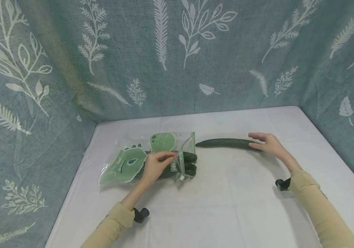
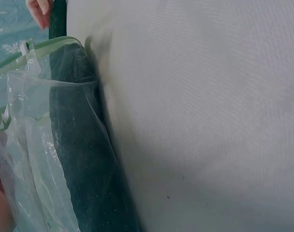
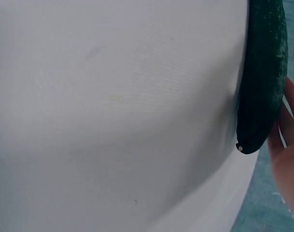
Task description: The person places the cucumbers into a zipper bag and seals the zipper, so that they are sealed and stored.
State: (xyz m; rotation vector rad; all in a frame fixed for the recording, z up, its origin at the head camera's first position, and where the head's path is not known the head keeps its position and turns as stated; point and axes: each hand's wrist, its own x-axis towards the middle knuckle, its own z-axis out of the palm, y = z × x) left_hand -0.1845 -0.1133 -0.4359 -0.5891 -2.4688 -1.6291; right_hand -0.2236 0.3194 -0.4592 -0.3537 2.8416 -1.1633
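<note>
A clear zip bag (image 1: 162, 139) with green cartoon dinosaur print lies on the table, its mouth facing right. Several dark green cucumbers (image 1: 190, 157) are inside, their ends showing at the opening. My left hand (image 1: 158, 167) pinches the near edge of the bag's mouth. In the left wrist view one cucumber (image 2: 84, 145) shows through the plastic. Another long cucumber (image 1: 223, 142) lies outside, its left tip close to the bag's mouth. At its right end is my right hand (image 1: 268, 144), fingers extended around it; the right wrist view shows the hand beside the cucumber (image 3: 262, 72).
A white cloth covers the table (image 1: 214, 213). Blue-green curtains (image 1: 177, 86) with white leaf prints hang behind it and on both sides. A green zip strip (image 2: 64, 41) with a small slider edges the bag's mouth.
</note>
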